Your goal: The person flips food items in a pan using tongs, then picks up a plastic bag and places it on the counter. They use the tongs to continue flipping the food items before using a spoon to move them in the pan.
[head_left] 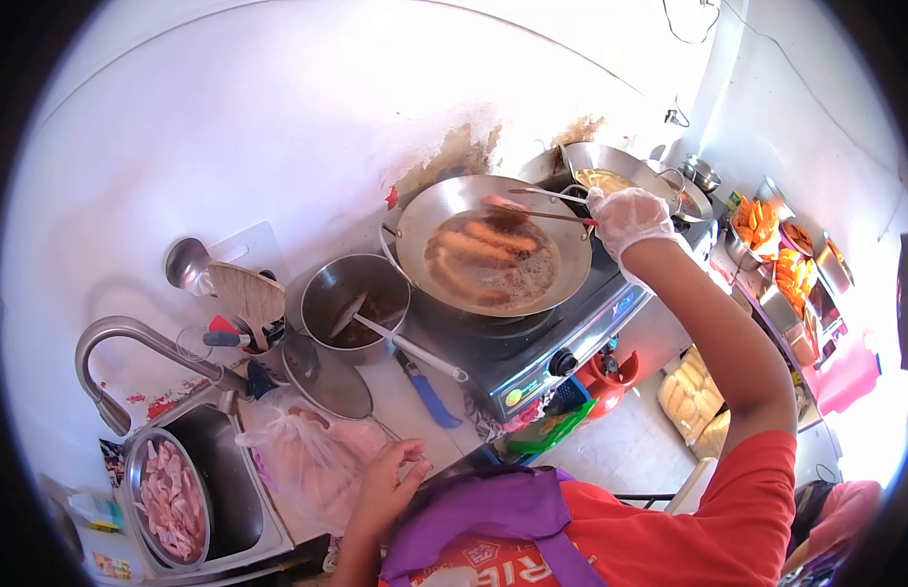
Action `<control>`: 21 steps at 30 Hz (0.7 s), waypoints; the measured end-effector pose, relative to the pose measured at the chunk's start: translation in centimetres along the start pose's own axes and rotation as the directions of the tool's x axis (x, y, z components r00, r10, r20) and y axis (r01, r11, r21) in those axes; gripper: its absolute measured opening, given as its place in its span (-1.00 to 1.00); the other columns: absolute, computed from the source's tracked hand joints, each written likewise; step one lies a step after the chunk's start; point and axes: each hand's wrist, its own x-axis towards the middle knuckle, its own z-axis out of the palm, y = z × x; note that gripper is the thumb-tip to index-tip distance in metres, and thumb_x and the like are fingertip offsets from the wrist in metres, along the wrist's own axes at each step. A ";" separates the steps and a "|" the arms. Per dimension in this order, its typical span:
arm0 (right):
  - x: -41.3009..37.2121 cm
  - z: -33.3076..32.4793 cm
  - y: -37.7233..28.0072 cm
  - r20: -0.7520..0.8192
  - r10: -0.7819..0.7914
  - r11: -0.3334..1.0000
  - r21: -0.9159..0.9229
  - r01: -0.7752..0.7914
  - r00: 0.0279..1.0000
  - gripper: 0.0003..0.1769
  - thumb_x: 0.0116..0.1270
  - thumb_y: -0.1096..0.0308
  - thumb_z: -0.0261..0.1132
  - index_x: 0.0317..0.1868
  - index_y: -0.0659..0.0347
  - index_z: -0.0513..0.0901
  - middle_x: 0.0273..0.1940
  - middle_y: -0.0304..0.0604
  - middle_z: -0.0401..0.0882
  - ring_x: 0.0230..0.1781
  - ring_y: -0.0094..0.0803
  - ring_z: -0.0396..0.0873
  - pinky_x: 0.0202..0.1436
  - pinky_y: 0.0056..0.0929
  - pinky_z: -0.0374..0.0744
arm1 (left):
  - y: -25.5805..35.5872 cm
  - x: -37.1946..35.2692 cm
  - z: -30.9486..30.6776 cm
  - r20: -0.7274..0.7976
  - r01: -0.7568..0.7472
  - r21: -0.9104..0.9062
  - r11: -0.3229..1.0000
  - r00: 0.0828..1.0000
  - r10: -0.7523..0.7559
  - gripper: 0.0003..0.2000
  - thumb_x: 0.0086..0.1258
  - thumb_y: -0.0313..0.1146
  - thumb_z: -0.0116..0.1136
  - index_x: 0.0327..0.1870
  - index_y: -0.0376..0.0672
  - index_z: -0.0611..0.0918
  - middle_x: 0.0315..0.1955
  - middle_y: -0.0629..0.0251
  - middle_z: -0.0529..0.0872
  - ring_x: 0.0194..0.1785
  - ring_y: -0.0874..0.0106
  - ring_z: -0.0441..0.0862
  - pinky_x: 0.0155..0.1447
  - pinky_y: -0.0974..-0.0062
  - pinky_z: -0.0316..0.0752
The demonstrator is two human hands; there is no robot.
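Observation:
My right hand, in a clear plastic glove, is closed around metal tongs over the wide pan. A pinkish piece shows between the tong arms near the pan's far rim. Several long orange-brown pieces like sausages fry in bubbling oil in that pan. My left hand is bare and empty, fingers apart and slightly bent, beside a clear plastic bag of pale pink food on the counter.
A second pan with oil sits on the gas stove. Left of it stand a pot with a long-handled utensil, a strainer and a blue-handled knife. A bowl of raw meat strips rests at the sink.

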 end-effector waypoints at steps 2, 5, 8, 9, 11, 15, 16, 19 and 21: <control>0.1 0.0 0.0 0.002 0.004 1.000 0.000 -0.004 1.000 -0.65 0.49 0.26 0.01 0.20 0.10 0.51 -0.34 -0.11 0.68 -0.29 -0.17 0.70 -0.31 -0.17 0.64 | 0.0 0.0 0.0 0.002 0.009 -0.005 1.000 1.000 -0.009 -0.66 0.35 -0.34 0.22 0.08 -0.29 0.56 -0.11 0.10 0.63 -0.05 0.29 0.63 0.06 0.39 0.49; 0.1 -0.3 -0.2 0.019 0.005 1.000 0.001 -0.005 1.000 -0.64 0.48 0.28 0.03 0.22 0.09 0.50 -0.34 -0.11 0.68 -0.29 -0.18 0.70 -0.31 -0.18 0.63 | 0.0 -0.1 0.1 -0.002 0.015 -0.016 1.000 1.000 -0.015 -0.66 0.35 -0.34 0.22 0.09 -0.29 0.56 -0.11 0.09 0.63 -0.05 0.28 0.63 0.06 0.39 0.49; 0.1 -0.3 -0.3 0.004 -0.019 1.000 -0.011 0.019 1.000 -0.64 0.46 0.30 0.06 0.21 0.10 0.51 -0.34 -0.11 0.68 -0.29 -0.17 0.70 -0.32 -0.17 0.63 | -0.1 -0.2 0.1 -0.006 0.017 -0.026 1.000 1.000 -0.017 -0.66 0.35 -0.34 0.22 0.09 -0.29 0.56 -0.11 0.09 0.63 -0.05 0.28 0.64 0.07 0.38 0.50; 0.2 -0.3 -0.2 -0.008 -0.032 0.999 -0.018 0.032 0.999 -0.64 0.45 0.30 0.07 0.21 0.10 0.51 -0.34 -0.11 0.68 -0.29 -0.16 0.70 -0.32 -0.17 0.63 | -0.1 -0.2 0.1 -0.006 0.020 -0.025 0.999 1.000 -0.020 -0.66 0.36 -0.34 0.21 0.09 -0.29 0.56 -0.11 0.09 0.63 -0.05 0.28 0.64 0.07 0.38 0.50; 0.0 -0.6 -0.2 -0.013 -0.050 0.999 -0.015 0.050 0.999 -0.64 0.44 0.30 0.09 0.20 0.11 0.51 -0.36 -0.09 0.67 -0.30 -0.15 0.70 -0.32 -0.16 0.63 | -0.1 -0.2 0.1 -0.011 0.025 -0.024 0.999 1.000 -0.025 -0.66 0.36 -0.33 0.21 0.09 -0.29 0.56 -0.10 0.08 0.63 -0.05 0.27 0.64 0.08 0.38 0.50; -0.9 -0.9 -0.6 -0.001 -0.065 0.998 0.018 0.065 0.998 -0.64 0.42 0.30 0.12 0.20 0.11 0.51 -0.40 -0.08 0.66 -0.31 -0.14 0.69 -0.32 -0.16 0.63 | 0.2 -0.5 0.0 -0.017 0.023 -0.013 1.000 1.000 -0.023 -0.66 0.36 -0.32 0.21 0.08 -0.29 0.56 -0.11 0.08 0.64 -0.04 0.26 0.64 0.08 0.38 0.50; -1.2 -0.9 -0.7 -0.004 -0.068 0.998 0.014 0.068 0.998 -0.64 0.42 0.30 0.12 0.19 0.11 0.51 -0.40 -0.08 0.65 -0.32 -0.15 0.69 -0.32 -0.16 0.62 | 0.0 -0.5 0.0 -0.021 0.025 -0.019 0.999 0.999 -0.025 -0.66 0.36 -0.32 0.21 0.08 -0.30 0.56 -0.11 0.08 0.64 -0.04 0.25 0.64 0.08 0.37 0.50; -2.0 -0.5 -0.4 0.001 -0.098 0.995 -0.018 0.098 0.995 -0.63 0.41 0.31 0.14 0.20 0.10 0.51 -0.43 -0.11 0.64 -0.33 -0.16 0.68 -0.35 -0.17 0.61 | -0.2 -0.8 0.0 -0.029 0.033 -0.023 0.999 0.999 -0.033 -0.66 0.37 -0.31 0.20 0.08 -0.30 0.56 -0.12 0.08 0.64 -0.04 0.25 0.63 0.08 0.37 0.50; -2.7 -0.8 -0.4 -0.040 -0.121 0.992 -0.040 0.120 0.992 -0.62 0.40 0.31 0.15 0.21 0.09 0.51 -0.45 -0.12 0.63 -0.33 -0.16 0.67 -0.36 -0.18 0.61 | -0.3 -0.9 0.0 -0.033 0.037 -0.025 0.999 0.999 -0.038 -0.67 0.37 -0.31 0.20 0.07 -0.30 0.56 -0.12 0.08 0.64 -0.04 0.25 0.63 0.08 0.37 0.49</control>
